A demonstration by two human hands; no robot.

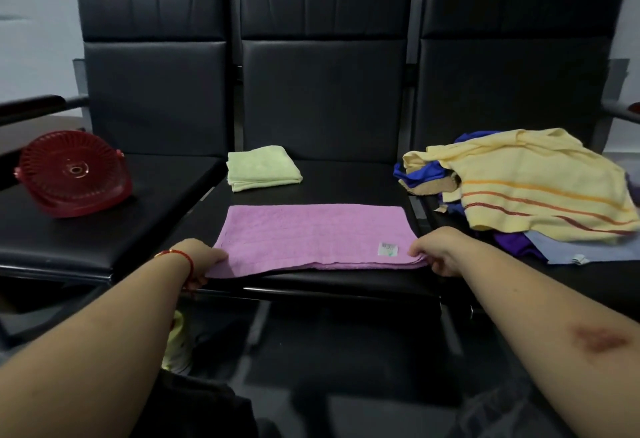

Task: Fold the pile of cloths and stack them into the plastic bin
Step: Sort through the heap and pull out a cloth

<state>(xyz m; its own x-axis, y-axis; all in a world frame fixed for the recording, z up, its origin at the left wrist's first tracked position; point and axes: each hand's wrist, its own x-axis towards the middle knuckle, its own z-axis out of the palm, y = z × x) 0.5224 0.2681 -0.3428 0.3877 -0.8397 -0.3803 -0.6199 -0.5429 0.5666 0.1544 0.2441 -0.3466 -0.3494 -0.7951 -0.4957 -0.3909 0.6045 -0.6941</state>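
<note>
A pink cloth (311, 235) lies flat, folded into a wide rectangle, on the middle black seat (332, 181), with a small white label near its front right corner. My left hand (202, 259) grips its front left corner. My right hand (438, 250) pinches its front right corner. A folded light-green cloth (261, 167) sits behind it on the same seat. The pile of unfolded cloths (526, 188), a yellow striped one on top of blue and purple ones, lies on the right seat. A red plastic bin (71, 174) rests tipped on its side on the left seat.
Three black chairs stand in a row with tall backrests (325, 56) against a pale wall. A dark armrest (33, 106) sticks out at far left. Something yellow-green (178, 340) lies on the floor below the seats.
</note>
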